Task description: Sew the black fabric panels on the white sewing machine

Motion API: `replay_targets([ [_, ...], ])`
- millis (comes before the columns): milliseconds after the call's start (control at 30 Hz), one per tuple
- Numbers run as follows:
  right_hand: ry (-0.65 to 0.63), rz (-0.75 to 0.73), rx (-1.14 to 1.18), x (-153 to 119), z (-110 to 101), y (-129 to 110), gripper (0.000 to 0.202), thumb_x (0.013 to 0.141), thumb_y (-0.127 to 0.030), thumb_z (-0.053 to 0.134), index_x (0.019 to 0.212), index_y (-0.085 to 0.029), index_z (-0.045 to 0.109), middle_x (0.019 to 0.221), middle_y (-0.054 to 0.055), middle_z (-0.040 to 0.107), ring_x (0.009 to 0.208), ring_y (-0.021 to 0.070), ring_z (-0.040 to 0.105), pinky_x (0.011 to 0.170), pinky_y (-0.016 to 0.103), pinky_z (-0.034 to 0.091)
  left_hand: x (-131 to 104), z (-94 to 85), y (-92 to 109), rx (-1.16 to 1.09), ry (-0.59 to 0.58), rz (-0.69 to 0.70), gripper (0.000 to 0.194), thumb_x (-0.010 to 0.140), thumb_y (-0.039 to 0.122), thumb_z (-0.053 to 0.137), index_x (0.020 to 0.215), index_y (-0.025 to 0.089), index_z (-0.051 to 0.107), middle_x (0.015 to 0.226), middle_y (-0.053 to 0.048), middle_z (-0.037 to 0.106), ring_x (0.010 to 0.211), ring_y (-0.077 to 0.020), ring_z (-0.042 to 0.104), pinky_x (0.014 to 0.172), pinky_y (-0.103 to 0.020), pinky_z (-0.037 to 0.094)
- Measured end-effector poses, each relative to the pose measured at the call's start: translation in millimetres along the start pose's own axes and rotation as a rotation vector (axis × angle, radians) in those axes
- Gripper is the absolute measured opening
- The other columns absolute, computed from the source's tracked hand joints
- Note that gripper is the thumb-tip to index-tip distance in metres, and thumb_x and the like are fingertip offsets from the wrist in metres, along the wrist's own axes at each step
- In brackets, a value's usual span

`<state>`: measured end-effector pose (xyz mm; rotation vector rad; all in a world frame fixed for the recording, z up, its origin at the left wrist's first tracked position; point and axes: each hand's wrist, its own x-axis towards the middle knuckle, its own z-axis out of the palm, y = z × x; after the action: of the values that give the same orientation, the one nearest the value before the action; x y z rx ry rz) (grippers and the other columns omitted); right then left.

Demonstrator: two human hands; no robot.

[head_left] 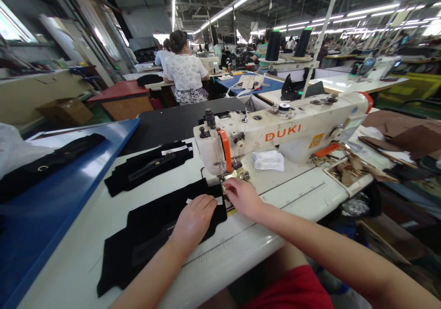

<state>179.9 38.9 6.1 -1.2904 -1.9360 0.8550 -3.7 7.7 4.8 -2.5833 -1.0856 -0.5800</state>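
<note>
A black fabric panel [151, 221] with stepped edges lies on the white machine table, its right end by the needle of a sewing machine [255, 132]. On top of it my left hand [195, 219] rests flat, fingers close together, partly covering a white strip [219, 201]. My right hand [243, 197] is closed in a pinch at the panel's right end, just below the presser foot; what sits between its fingertips is too small to make out. Further back on the left lies a stack of similar black panels [151, 164] bearing another white strip.
White labels [268, 161] lie in a pile on the machine bed. At the right end a tray [349, 173] holds brown scraps and small metal parts. A blue surface [65, 203] adjoins on the left. Another person [186, 72] sits ahead, back turned. Dark thread cones [274, 45] stand behind.
</note>
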Motion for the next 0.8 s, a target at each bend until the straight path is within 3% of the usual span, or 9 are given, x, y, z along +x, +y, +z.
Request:
replay_targets([
  [100,-0.008,-0.372,-0.265,-21,-7,8,0.018,0.088,-0.009,0.054,0.100,-0.016,0.066,0.098,0.009,0.068,0.093,0.0203,0.061,0.086,0.034,0.050,0,4.5,0,0.005,-0.018,-0.042,0.027,0.089,0.004,0.040,0.092,0.014,0.066,0.090,-0.009,0.067,0.086,-0.0212,0.063,0.078,-0.034,0.055],
  [200,-0.109,-0.601,-0.433,-35,-10,11,0.017,0.092,-0.015,0.053,0.102,-0.016,0.067,0.101,0.010,0.067,0.097,0.0209,0.059,0.090,0.035,0.048,0,7.7,-1,-0.002,-0.014,-0.063,0.026,0.089,0.004,0.041,0.094,0.014,0.065,0.092,-0.009,0.067,0.089,-0.0212,0.062,0.079,-0.034,0.055],
  [433,-0.170,-0.712,-0.559,-31,-10,14,0.021,0.095,-0.015,0.049,0.105,-0.011,0.066,0.110,0.011,0.067,0.107,0.0211,0.057,0.099,0.034,0.046,7,9.6,-5,-0.002,-0.038,-0.027,0.026,0.090,0.005,0.041,0.097,0.012,0.065,0.098,-0.010,0.068,0.091,-0.0214,0.061,0.084,-0.035,0.054],
  [633,-0.163,-0.726,-0.537,-31,-11,16,0.023,0.094,-0.014,0.048,0.106,-0.009,0.067,0.113,0.012,0.067,0.108,0.0215,0.058,0.100,0.034,0.046,11,7.0,-9,-0.002,-0.128,-0.022,0.026,0.088,0.004,0.042,0.095,0.013,0.065,0.097,-0.009,0.069,0.090,-0.0225,0.062,0.081,-0.036,0.053],
  [800,-0.155,-0.725,-0.541,-32,-12,14,0.024,0.093,-0.013,0.048,0.107,-0.008,0.068,0.113,0.012,0.068,0.107,0.0221,0.058,0.100,0.035,0.047,10,8.4,-11,-0.011,-0.117,-0.015,0.027,0.088,0.004,0.041,0.096,0.014,0.065,0.095,-0.009,0.069,0.090,-0.0226,0.062,0.081,-0.037,0.053],
])
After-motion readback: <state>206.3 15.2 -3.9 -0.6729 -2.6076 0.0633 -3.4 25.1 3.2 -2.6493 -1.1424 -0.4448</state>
